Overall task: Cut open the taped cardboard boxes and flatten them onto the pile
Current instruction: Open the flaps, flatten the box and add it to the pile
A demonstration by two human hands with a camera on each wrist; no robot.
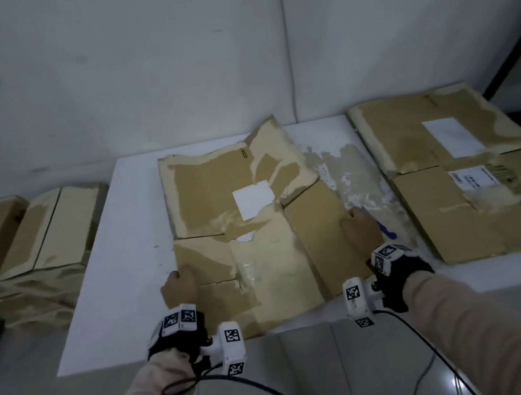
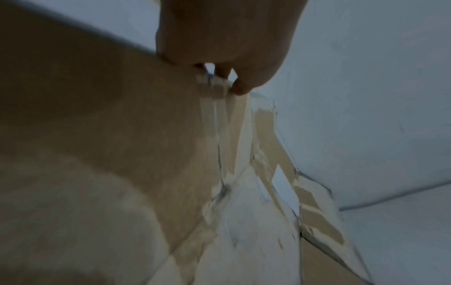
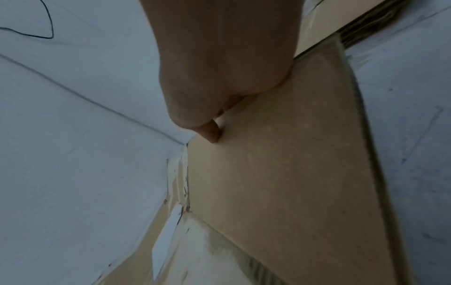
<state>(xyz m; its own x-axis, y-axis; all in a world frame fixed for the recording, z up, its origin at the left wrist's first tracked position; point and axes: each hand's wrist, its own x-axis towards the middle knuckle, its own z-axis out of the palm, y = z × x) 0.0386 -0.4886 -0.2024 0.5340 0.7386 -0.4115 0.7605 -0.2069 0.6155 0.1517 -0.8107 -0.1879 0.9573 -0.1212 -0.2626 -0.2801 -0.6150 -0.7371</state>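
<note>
A cut-open, flattened cardboard box (image 1: 205, 187) with a white label and torn tape lies in the middle of the white table (image 1: 115, 280). My left hand (image 1: 177, 278) grips its near left edge, and the left wrist view shows the fingers (image 2: 240, 88) curled over the cardboard (image 2: 109, 115). My right hand (image 1: 353, 218) grips the right flap's edge. In the right wrist view its thumb (image 3: 212, 133) presses on top of the flap (image 3: 280, 173). The pile of flattened boxes (image 1: 427, 200) lies on the table's right side.
Taped, closed boxes (image 1: 58, 222) stand in a row beyond the table's left edge. A blue tool (image 1: 386, 231) lies on the table just right of my right hand, among tape scraps (image 1: 351, 169). A wall stands close behind the table.
</note>
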